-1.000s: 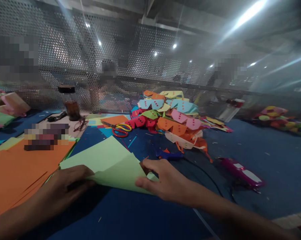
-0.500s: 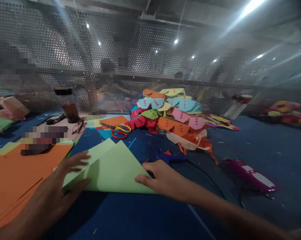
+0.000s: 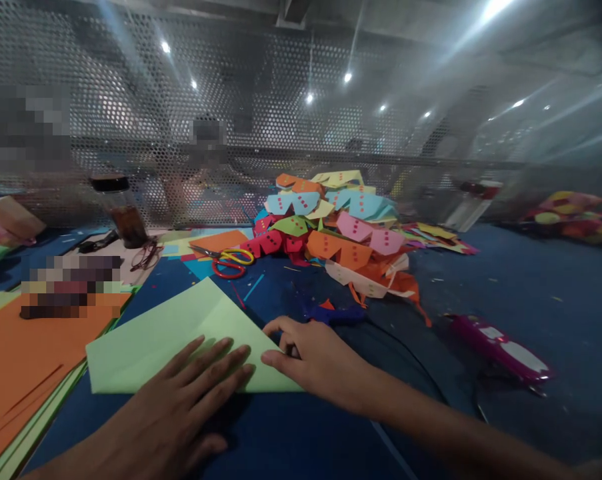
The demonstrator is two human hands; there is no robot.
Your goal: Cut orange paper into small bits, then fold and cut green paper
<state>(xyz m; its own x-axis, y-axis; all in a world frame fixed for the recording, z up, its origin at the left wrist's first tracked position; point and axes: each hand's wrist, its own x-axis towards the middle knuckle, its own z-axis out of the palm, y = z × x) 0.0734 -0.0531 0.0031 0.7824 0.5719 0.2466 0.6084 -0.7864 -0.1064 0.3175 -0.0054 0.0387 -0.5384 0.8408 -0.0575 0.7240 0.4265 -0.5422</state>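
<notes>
A folded sheet of light green paper [image 3: 153,333] lies on the blue table in front of me, its peak pointing away. My left hand [image 3: 195,380] rests flat on its lower middle, fingers stretched out. At the right edge of the sheet, my right hand [image 3: 308,350] has thumb and bent fingers closed on the paper; the fingertips are partly hidden. Just beyond the right hand lies a blue glue gun [image 3: 338,313] with a black cord. Scissors [image 3: 225,260] with red and yellow handles lie past the paper's tip.
Cut and folded colored paper shapes [image 3: 341,247] are heaped at the back. Orange sheets [image 3: 41,353] are stacked on the left, near a dark-lidded jar [image 3: 125,213]. A magenta device [image 3: 501,347] lies right. Behind stands a perforated metal screen [image 3: 261,100].
My left hand has moved right from the paper's left side and now lies flat on it. The raised left part has come down. My right hand keeps its hold at the right edge.
</notes>
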